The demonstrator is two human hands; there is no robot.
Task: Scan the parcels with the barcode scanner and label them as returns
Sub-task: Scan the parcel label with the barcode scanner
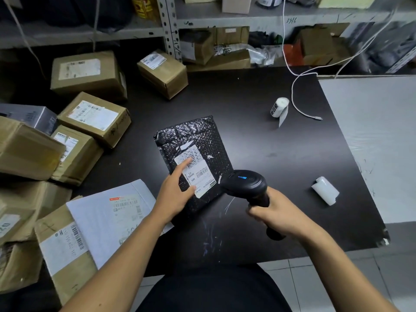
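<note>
Both hands have a grip on something: the left hand [177,192] holds the near left corner of a black bubble-wrap parcel [193,158], thumb curled across its white shipping label [195,171] and forefinger stretched out flat on the label's upper part, while the right hand [278,216] is wrapped tight round the handle of a black barcode scanner [246,185]. The scanner's head, showing a small blue light, sits just beside the parcel's near right edge and points at the label.

By size, the dark bench [281,154] carries everything, with the parcel near its middle, tilted up off the surface at the near end. Brown cardboard boxes [90,73] are heaped along the left side, and a white mailer envelope [108,221] lies on top of them near the left forearm. Further right, a white cable [297,102] trails down from the shelving [171,30] onto the bench. Just beside it stands a small roll of printed labels [279,108], and a smaller plain white roll [325,190] lies well apart, nearer the right edge.
</note>
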